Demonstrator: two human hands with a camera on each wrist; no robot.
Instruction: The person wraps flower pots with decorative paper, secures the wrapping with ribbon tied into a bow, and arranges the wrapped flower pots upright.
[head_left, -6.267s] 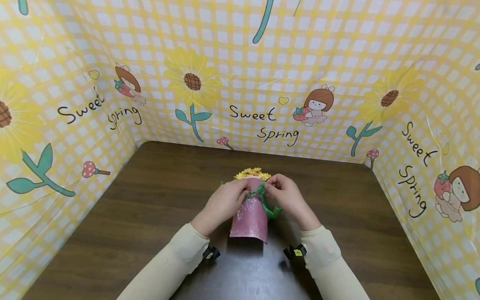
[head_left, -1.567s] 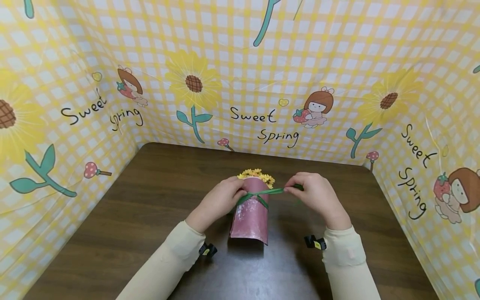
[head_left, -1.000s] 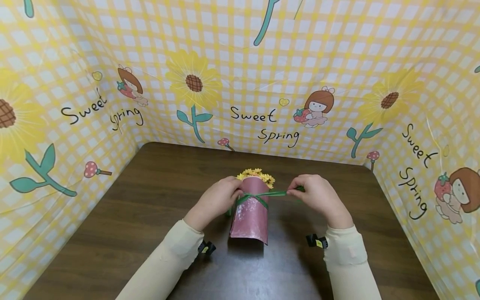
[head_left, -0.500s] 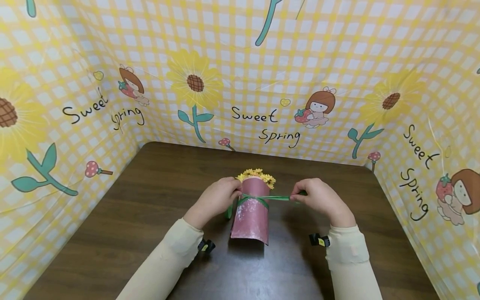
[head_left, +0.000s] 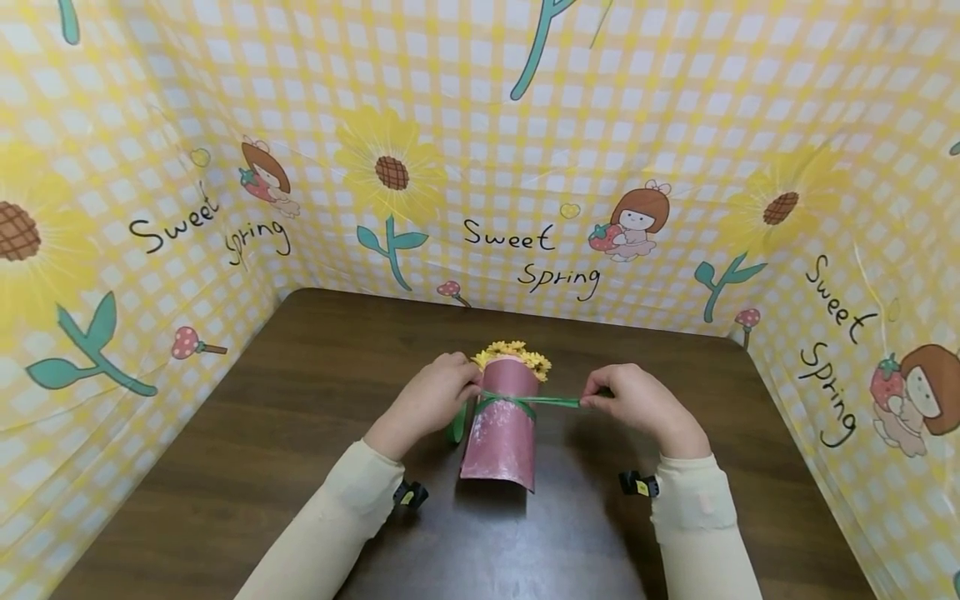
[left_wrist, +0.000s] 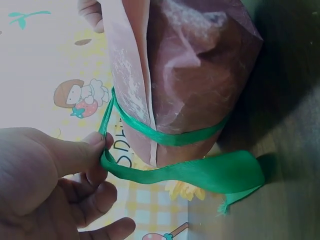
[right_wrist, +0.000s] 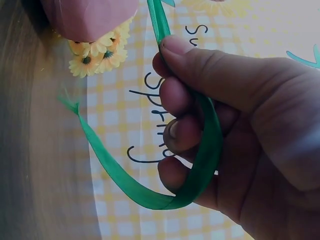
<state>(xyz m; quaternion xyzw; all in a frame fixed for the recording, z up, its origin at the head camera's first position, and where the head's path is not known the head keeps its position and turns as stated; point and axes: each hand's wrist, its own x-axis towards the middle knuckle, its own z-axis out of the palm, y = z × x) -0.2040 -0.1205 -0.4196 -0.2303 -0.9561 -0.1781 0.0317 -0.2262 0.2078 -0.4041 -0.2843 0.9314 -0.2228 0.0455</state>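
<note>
A bouquet wrapped in pink paper (head_left: 501,446) lies on the table, its yellow flowers (head_left: 542,363) showing at the far end. Round the wrap runs a green ribbon (head_left: 558,402), crossed on top and drawn out to both sides. My left hand (head_left: 432,396) pinches one end between thumb and finger close to the wrap's left side; the rest of that end hangs down as a loose tail (left_wrist: 225,172). To the right, my right hand (head_left: 641,400) pinches the other end, pulled straight. Its frayed tail (right_wrist: 115,170) curves below the fingers in the right wrist view.
The dark wooden table (head_left: 247,467) carries the bouquet near its middle. A yellow checked cloth (head_left: 465,125) with printed flowers stands as walls behind and on both sides. Black wrist cameras (head_left: 637,483) sit on both sleeves.
Earlier both hands worked close together over the wrap. Since then the right hand has moved right and slightly down, drawing the ribbon straight; the left has shifted slightly left, and the crossing looks tighter.
</note>
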